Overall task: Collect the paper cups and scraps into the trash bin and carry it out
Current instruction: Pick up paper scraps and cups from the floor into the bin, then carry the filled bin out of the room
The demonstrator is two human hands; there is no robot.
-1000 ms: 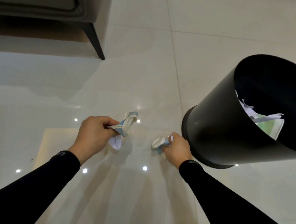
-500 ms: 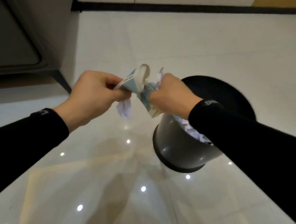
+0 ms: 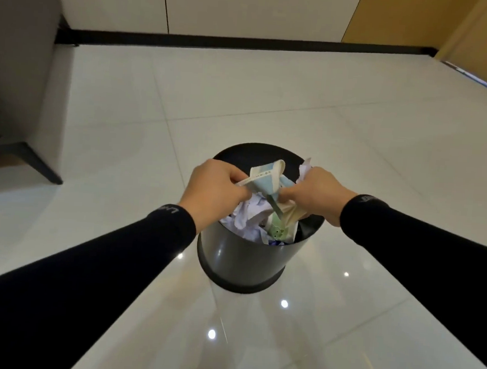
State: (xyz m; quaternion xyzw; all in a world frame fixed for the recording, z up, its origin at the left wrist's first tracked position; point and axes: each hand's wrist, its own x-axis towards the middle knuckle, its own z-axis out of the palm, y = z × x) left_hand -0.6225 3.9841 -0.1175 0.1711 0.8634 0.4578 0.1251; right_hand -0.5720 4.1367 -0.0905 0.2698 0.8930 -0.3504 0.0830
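I see my left hand clamped on a flattened cup above the bin. The cup juts right from its fingers, over the scraps heaped inside. My right hand pinches another crushed cup just beside it, over the bin's right rim.

Glossy pale tiled floor, black skirting, grey sofa at left

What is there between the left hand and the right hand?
In the head view, a crushed paper cup spans from left hand to right hand, above the trash bin.
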